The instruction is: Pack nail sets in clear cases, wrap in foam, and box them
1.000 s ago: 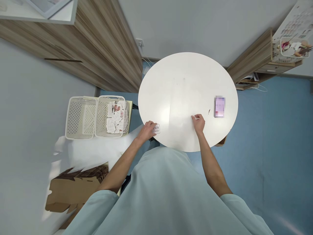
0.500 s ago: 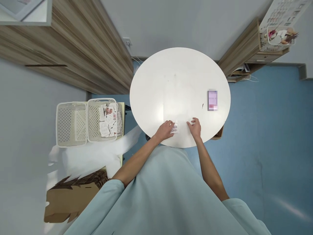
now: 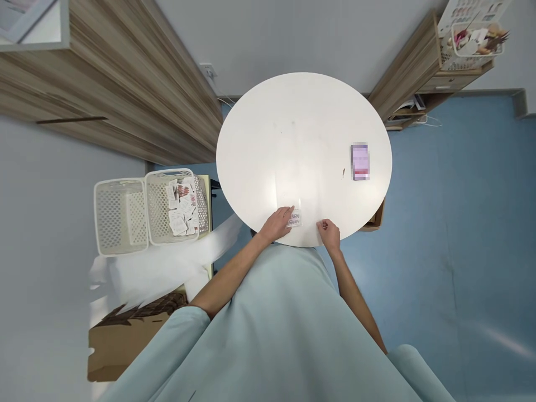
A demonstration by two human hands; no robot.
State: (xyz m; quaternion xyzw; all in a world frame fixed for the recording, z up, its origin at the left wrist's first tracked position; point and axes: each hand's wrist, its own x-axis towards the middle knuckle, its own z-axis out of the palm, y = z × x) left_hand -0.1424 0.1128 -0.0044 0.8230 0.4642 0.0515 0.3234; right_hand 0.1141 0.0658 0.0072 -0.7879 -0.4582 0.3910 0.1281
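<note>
A small clear plastic packet point(image 3: 295, 218) with rows of little shiny pieces lies near the front edge of the white oval table point(image 3: 310, 106). My left hand point(image 3: 276, 223) grips its left side, fingers over the top and thumb at the lower edge. To the right of the packet, apart from it, my right hand point(image 3: 330, 234) is closed at the table edge, fingertips pinched together. Whatever those fingers may hold is too small to make out.
A phone-like purple-screened thing point(image 3: 360, 162) lies on the table's right side, beside a small dark piece point(image 3: 344, 173). On the left, one white basket point(image 3: 196, 204) holds printed cards, next to another basket point(image 3: 119, 218). Below is a cardboard box point(image 3: 121, 346).
My right hand has drawn its fingers from spread to closed and lowered toward the table edge. My left hand stays at the packet, its fingers shifted slightly. The view has shifted a little.
</note>
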